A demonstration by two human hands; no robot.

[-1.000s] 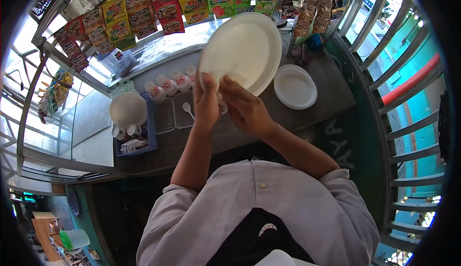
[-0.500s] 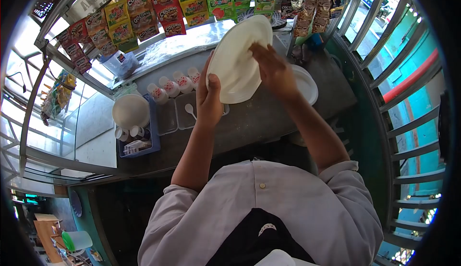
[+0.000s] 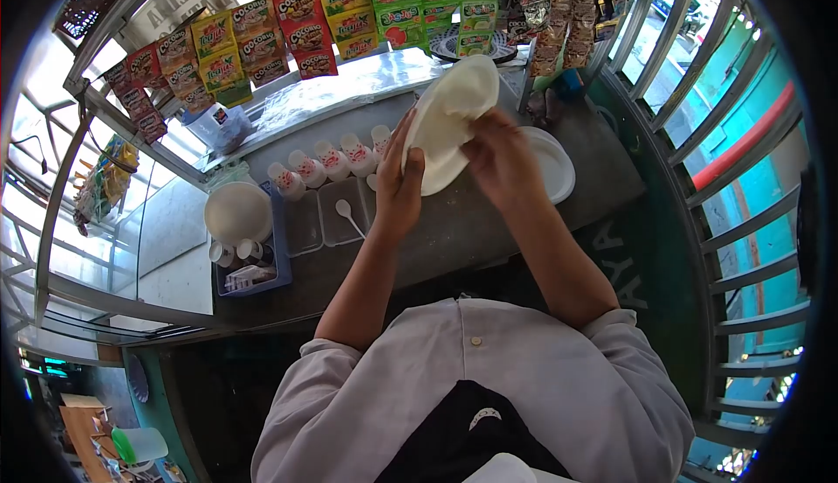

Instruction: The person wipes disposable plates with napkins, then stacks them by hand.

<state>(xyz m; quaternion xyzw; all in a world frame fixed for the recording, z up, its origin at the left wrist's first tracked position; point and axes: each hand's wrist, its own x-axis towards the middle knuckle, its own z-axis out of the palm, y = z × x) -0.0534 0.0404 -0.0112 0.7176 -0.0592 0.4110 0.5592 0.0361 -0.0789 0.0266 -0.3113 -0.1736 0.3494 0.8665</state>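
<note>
My left hand [image 3: 405,182] grips the near left edge of a white plate [image 3: 443,134], thumb on its front, and holds it tilted up above the counter. My right hand [image 3: 504,158] is at the plate's inner face, its fingers bent together and blurred by motion. A pale crumpled patch shows at its fingertips; I cannot tell what it is. Another white plate [image 3: 552,169] lies on the dark counter behind my right hand and wrist.
Upside-down printed cups [image 3: 321,160] line the counter's back. Clear plastic trays [image 3: 303,223] hold a white spoon [image 3: 346,214]. At left stands a blue basket [image 3: 281,260] with a round lid-like disc [image 3: 237,212] and cups. Drink sachets [image 3: 301,29] hang above; metal bars [image 3: 672,147] run along the right.
The plate has moved down and slightly right, tilting more edge-on. My right hand has dropped a little, and its fingers, flat across the plate before, are now bent.
</note>
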